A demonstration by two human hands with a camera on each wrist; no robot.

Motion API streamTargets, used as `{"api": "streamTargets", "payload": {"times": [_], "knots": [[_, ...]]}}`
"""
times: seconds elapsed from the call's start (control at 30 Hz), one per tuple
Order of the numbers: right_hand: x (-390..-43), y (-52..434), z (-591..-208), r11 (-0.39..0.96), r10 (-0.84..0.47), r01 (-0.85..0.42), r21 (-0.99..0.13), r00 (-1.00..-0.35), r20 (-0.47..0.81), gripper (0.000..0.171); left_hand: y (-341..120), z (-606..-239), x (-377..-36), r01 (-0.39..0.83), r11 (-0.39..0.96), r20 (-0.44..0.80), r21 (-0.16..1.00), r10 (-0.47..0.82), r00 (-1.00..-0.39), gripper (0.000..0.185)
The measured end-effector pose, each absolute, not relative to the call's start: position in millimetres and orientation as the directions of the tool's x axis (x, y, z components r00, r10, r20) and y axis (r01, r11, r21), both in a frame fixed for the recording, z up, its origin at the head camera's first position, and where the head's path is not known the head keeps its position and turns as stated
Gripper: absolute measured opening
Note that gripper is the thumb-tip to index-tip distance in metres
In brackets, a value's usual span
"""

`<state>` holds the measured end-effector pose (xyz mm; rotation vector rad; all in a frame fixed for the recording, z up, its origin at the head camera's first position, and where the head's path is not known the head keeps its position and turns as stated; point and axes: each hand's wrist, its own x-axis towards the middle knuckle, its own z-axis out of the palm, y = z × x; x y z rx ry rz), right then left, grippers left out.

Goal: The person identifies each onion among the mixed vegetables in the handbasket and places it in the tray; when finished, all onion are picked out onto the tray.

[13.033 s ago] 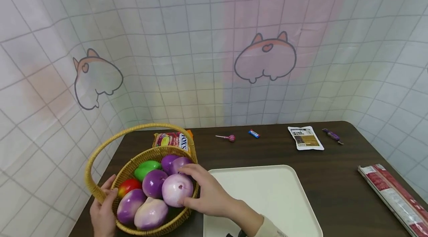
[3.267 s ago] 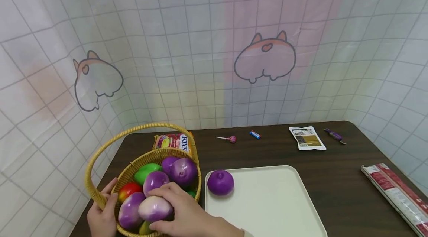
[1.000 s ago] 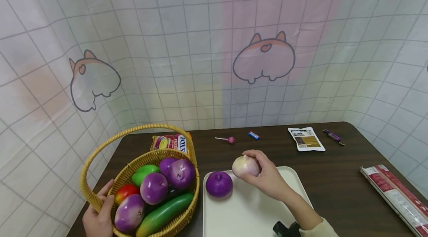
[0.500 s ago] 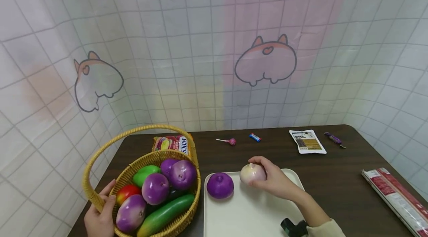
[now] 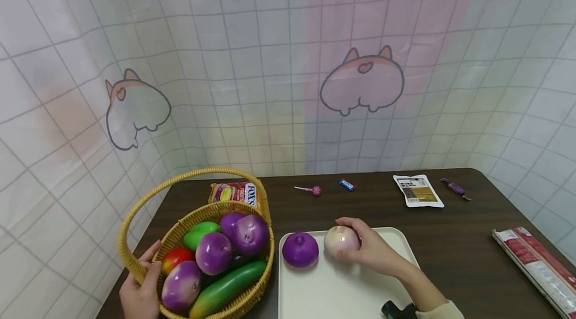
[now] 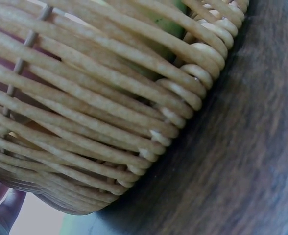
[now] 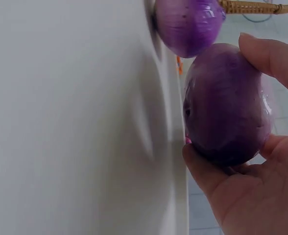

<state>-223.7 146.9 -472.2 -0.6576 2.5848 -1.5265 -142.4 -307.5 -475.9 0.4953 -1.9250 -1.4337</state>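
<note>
My right hand (image 5: 375, 251) holds a pale purple-and-white onion (image 5: 342, 242) over the upper part of the white tray (image 5: 342, 294). In the right wrist view the thumb and fingers curl round the onion (image 7: 227, 105), and a narrow gap seems to part it from the tray. A darker purple onion (image 5: 300, 250) rests at the tray's upper left corner. My left hand (image 5: 141, 286) grips the wicker basket (image 5: 261, 284) by its left rim, near the handle's foot. Inside lie several purple onions (image 5: 213, 253), a green cucumber (image 5: 229, 286), a red-yellow fruit (image 5: 176, 260) and a green one (image 5: 201, 235).
A FOX'S sweets bag (image 5: 236, 193) lies behind the basket. Along the table's back are a lollipop (image 5: 316, 190), a small blue wrapped candy (image 5: 347, 184), a white-and-gold packet (image 5: 418, 190) and a purple candy (image 5: 455, 188). A long red-and-white package (image 5: 535, 269) lies at right.
The dark onion went from basket to tray earlier. My right hand then took the pale onion out of the basket, carried it right, and has lowered it towards the tray. My left hand stays on the basket.
</note>
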Motion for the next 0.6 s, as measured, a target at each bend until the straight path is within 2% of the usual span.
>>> {"api": "streamTargets", "payload": {"times": [0.4, 0.6], "knots": [[-224.7, 150.8, -479.5, 0.409, -0.461, -0.373, -0.833, -0.872, 0.164, 0.074, -304.9, -474.5, -140.9, 0.132, 0.313, 0.310, 0.941, -0.635, -0.708, 0.027], [-227.6, 152.8, -480.2, 0.480, -0.469, -0.381, -0.790, -0.873, 0.135, 0.078, -305.7, -473.5, -140.5, 0.112, 0.317, 0.299, 0.942, -0.638, -0.710, 0.027]]}}
